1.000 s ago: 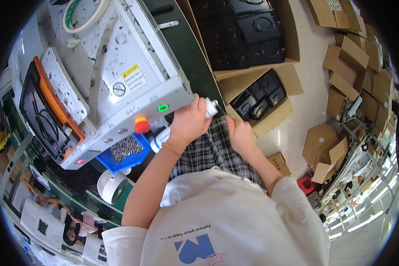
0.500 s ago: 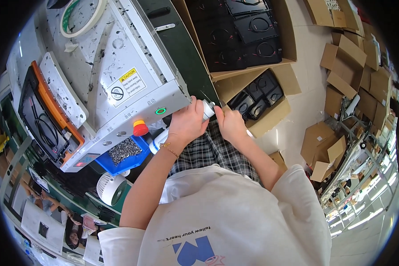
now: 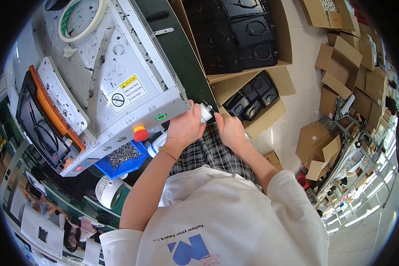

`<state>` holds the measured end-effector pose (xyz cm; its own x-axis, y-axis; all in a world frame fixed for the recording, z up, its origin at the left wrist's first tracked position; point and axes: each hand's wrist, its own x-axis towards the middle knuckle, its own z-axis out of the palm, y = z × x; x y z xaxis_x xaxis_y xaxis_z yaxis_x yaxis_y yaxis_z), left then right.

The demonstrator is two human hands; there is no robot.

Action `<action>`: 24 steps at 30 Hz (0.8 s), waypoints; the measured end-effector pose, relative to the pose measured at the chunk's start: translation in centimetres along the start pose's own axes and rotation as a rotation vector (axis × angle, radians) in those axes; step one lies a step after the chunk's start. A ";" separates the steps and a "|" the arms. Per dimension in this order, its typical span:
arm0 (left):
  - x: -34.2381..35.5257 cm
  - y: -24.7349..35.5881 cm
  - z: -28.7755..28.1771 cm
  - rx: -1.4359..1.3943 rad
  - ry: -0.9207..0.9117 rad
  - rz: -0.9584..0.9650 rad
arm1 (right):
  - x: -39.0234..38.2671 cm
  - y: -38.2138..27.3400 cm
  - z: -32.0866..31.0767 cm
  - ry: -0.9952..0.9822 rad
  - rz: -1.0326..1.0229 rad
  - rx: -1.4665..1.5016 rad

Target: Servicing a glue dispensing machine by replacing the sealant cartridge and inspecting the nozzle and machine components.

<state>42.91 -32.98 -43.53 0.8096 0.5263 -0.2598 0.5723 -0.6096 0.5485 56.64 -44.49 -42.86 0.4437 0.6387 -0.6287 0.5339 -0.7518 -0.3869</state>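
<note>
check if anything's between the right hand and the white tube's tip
Nothing visible is: the right hand is close beside the tip of the white tube, which the left hand grips.

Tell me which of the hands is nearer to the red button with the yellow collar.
Left. The left hand, around the white tube, is right of the red button; the right hand is farther right, past the tube's tip.

1 fisheye head cam looks down, fairly nr, over L hand (image 3: 185, 128), R hand (image 3: 231, 131) & shirt (image 3: 226, 208).
</note>
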 end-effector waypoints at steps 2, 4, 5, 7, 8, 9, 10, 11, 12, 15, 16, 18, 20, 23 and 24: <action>0.0 -0.3 -0.1 -0.004 0.013 0.003 | 0.8 -1.3 -0.1 0.010 -0.042 0.020; -0.3 -0.3 -0.1 -0.009 0.024 -0.002 | 0.7 -1.9 -0.1 0.000 0.008 0.025; -0.4 -0.3 0.0 -0.018 0.002 -0.007 | 0.0 -0.7 0.9 0.016 0.006 0.030; -0.2 -0.5 -0.1 -0.021 -0.011 -0.019 | -2.1 1.4 0.7 -0.003 0.000 0.032; -0.2 -0.4 -0.2 -0.015 0.000 -0.016 | -2.5 2.1 0.8 -0.019 -0.001 0.035; -0.2 -0.1 -0.2 -0.017 0.007 -0.007 | -2.2 2.3 1.1 0.029 -0.018 0.043; -0.2 -0.1 -0.2 -0.017 0.006 -0.008 | -1.2 1.2 1.1 0.028 -0.018 0.044; -0.2 -0.2 -0.2 -0.026 0.018 -0.003 | 0.1 -0.1 1.1 0.054 -0.038 0.025; -0.2 -0.3 -0.1 -0.037 0.030 0.002 | 1.2 -1.4 0.9 0.081 -0.058 0.005; -0.7 -0.2 -0.4 -0.019 0.003 -0.006 | 0.6 -2.5 0.4 0.047 -0.047 0.068; -0.5 -0.3 -0.3 -0.015 0.008 -0.006 | 0.5 -2.4 0.3 0.047 -0.055 0.106; 0.0 -0.5 -0.1 -0.008 0.091 0.011 | 1.0 -1.7 -0.2 0.027 -0.082 0.121; -0.1 -0.7 -0.4 0.041 0.187 0.056 | 0.6 -0.7 -0.2 0.021 -0.084 0.146; -0.2 -0.6 -1.1 -0.045 0.061 0.027 | -0.7 1.2 0.6 0.053 -0.060 0.133; 0.0 -0.5 -1.5 -0.037 0.088 0.072 | -1.0 1.3 0.7 0.059 -0.026 0.117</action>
<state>42.42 -31.84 -42.60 0.8328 0.5332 -0.1485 0.5067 -0.6264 0.5924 56.41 -46.24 -43.22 0.4740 0.6641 -0.5781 0.4595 -0.7467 -0.4810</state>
